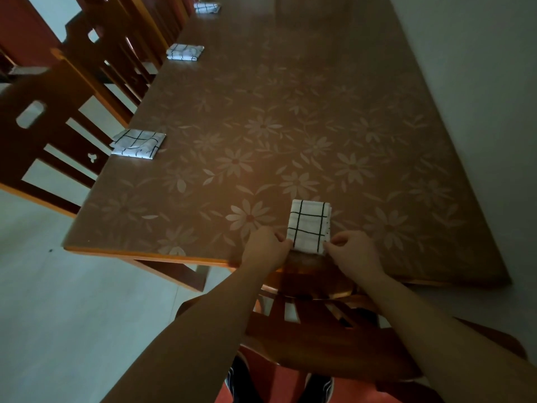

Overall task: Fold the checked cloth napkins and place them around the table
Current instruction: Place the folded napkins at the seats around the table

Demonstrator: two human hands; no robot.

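Note:
A folded white napkin with black checks (309, 225) lies flat at the near end of the long brown table (290, 126). My left hand (266, 247) pinches its near left corner and my right hand (353, 250) pinches its near right corner. Three other folded checked napkins rest along the table's left edge: a near one (139, 142), a middle one (185, 52) and a far one (206, 7).
The table carries a pale flower pattern. Wooden chairs (58, 117) line its left side, and another chair back (319, 324) stands under my arms at the near end. A wall (479, 82) runs close along the right side. Pale floor lies at the left.

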